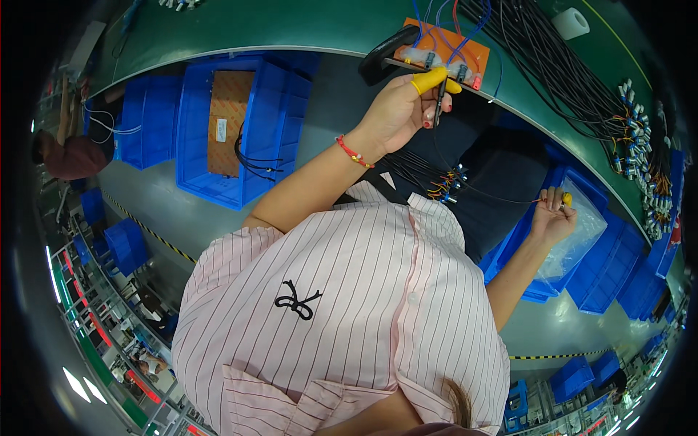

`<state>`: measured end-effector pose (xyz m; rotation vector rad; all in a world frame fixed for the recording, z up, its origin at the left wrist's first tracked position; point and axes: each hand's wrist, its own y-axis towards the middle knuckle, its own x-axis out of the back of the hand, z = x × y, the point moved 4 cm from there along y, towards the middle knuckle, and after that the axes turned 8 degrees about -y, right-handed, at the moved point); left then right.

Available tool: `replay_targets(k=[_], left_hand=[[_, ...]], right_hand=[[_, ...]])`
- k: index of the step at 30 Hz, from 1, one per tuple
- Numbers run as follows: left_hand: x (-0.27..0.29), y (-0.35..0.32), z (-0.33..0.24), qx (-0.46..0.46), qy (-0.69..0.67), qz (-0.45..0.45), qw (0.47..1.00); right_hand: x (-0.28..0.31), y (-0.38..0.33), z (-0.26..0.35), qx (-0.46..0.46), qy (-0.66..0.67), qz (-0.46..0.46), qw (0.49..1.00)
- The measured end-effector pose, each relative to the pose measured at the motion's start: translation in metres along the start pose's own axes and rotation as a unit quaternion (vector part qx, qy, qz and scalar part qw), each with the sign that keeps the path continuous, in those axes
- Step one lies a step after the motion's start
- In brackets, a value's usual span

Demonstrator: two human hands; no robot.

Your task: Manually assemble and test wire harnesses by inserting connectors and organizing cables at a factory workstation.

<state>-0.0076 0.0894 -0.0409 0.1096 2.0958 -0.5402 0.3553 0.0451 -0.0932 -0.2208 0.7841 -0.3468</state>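
Observation:
My left hand (403, 109), with yellow finger covers on its fingertips, pinches a black plug (440, 102) at the front edge of an orange board (474, 54). The board carries blue and red wires and small sockets; whether the plug sits in one, I cannot tell. From there a thin black cable (494, 198) runs right, over my lap, to my right hand (554, 218). That hand's fingers are closed on the cable's far end, whose tip is mostly hidden. A bunch of black cables (407, 168) with metal connectors and coloured wires lies across my lap.
On the green table (276, 25), a large black cable bundle (538, 65) ends in several silver connectors (636, 138). A white roll (571, 24) lies behind it. Below, a blue crate (190, 145) holds a cardboard box (218, 109); clear plastic (582, 229) covers another crate at right.

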Motion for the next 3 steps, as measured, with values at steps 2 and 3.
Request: replay_targets(k=[2,3], left_hand=[[-0.0031,-0.0028,-0.0038,0.002,0.044,0.019,0.999],[-0.0047,-0.0022,-0.0043,0.003,0.046,0.022,0.999]], right_hand=[[0.0031,-0.002,0.0005,0.006,0.003,-0.003,1.0],[0.0056,-0.003,0.0004,0.009,0.004,-0.005,1.0]])
